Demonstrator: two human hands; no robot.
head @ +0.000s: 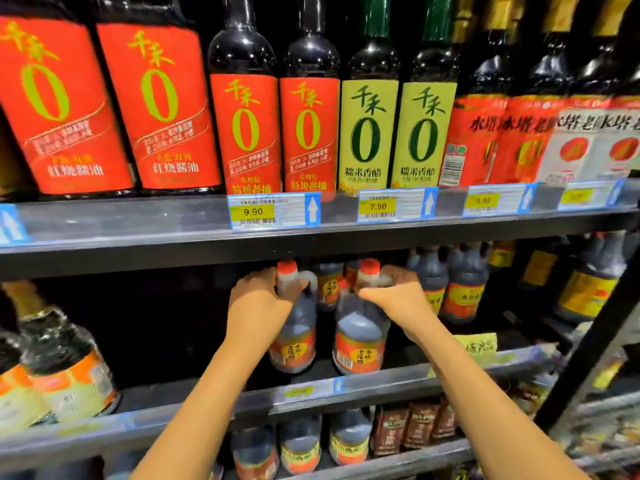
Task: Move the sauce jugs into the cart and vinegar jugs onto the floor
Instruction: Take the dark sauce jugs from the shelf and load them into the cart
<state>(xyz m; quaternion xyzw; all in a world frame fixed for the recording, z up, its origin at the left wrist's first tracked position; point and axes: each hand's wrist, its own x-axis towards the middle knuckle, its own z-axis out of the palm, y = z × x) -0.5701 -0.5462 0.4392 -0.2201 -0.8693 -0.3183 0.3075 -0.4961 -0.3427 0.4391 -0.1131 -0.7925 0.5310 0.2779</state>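
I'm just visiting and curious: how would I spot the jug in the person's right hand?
Start at the shelf rail with the yellow 7.90 price tag and drop to the shelf below. Two dark, red-capped jugs are at its front, each gripped near the top. The right hand holds the right-hand jug; unlike the left-hand jug, its red label shows a white barcode.

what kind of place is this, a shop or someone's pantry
Most likely a supermarket aisle. The shelf carries rows of identical bottles, with a price tag reading 9.90 on its edge. The left hand grips the left jug and the right hand the right jug, one level down.
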